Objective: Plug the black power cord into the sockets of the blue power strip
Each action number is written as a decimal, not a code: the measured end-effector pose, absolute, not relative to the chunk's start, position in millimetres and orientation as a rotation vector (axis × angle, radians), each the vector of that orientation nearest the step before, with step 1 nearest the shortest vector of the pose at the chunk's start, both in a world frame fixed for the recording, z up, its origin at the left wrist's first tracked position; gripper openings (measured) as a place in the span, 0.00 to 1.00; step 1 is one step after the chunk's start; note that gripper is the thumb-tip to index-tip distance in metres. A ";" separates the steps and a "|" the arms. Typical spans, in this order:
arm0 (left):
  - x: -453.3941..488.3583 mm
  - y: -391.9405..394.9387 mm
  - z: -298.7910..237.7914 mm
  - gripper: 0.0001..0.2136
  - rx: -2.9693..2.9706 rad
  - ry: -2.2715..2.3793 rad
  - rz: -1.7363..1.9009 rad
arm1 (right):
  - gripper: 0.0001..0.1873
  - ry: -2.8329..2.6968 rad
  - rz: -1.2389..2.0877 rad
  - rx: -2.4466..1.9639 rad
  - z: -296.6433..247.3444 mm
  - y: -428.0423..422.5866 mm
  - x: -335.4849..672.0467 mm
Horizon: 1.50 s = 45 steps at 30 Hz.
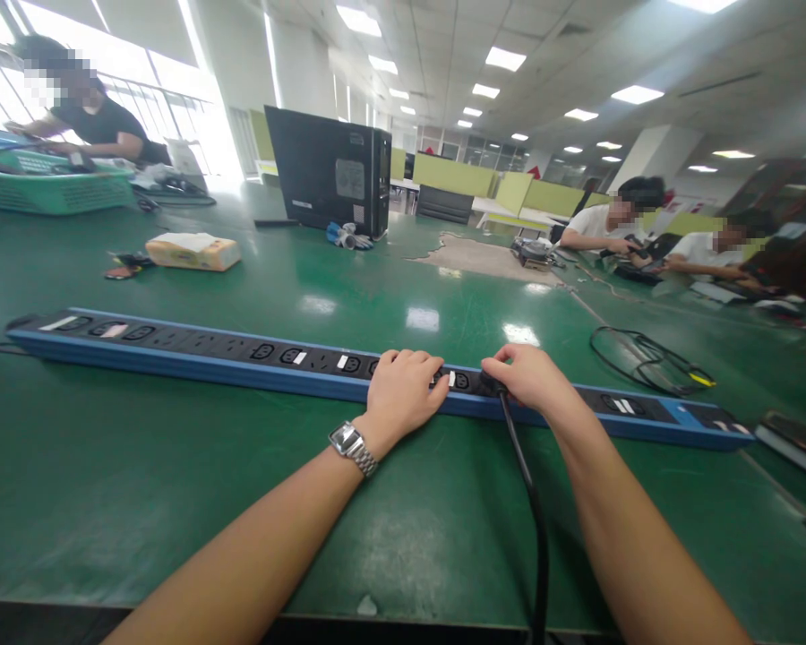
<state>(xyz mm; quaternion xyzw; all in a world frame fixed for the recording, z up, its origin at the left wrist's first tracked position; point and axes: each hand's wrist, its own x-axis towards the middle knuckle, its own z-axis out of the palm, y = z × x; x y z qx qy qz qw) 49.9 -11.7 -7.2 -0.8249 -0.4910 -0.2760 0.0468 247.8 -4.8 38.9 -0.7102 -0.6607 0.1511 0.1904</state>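
Note:
A long blue power strip [319, 360] with a black face and rows of sockets lies across the green table. My left hand [404, 387], with a metal watch on its wrist, grips the strip near its middle, fingers curled over the far edge. To its right, my right hand [527, 374] pinches a black power plug [492, 382] at one of the sockets. The fingers partly cover the plug, so how deep it sits cannot be seen. From it a thick black cable [529, 488] runs down toward the table's front edge. Small white labels mark several sockets.
Beyond the strip stand a black computer case [336, 170], blue-grey gloves [349, 236] and a tissue pack [192, 251]. A green basket [54, 190] is at left, a coiled black cable [645, 358] at right. Several people sit around the far table edges.

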 end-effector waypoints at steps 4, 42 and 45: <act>49.1 -11.5 -7.7 0.15 -2.509 -1.480 -0.837 | 0.13 -1.887 0.497 -1.975 39.8 2.8 253.8; 50.6 -8.8 -10.1 0.14 -2.495 -1.490 -0.837 | 0.13 -2.026 0.204 -1.958 38.8 -15.0 241.6; 50.5 -8.8 -9.7 0.14 -2.500 -1.492 -0.833 | 0.12 -1.918 0.199 -1.860 55.8 -19.6 245.4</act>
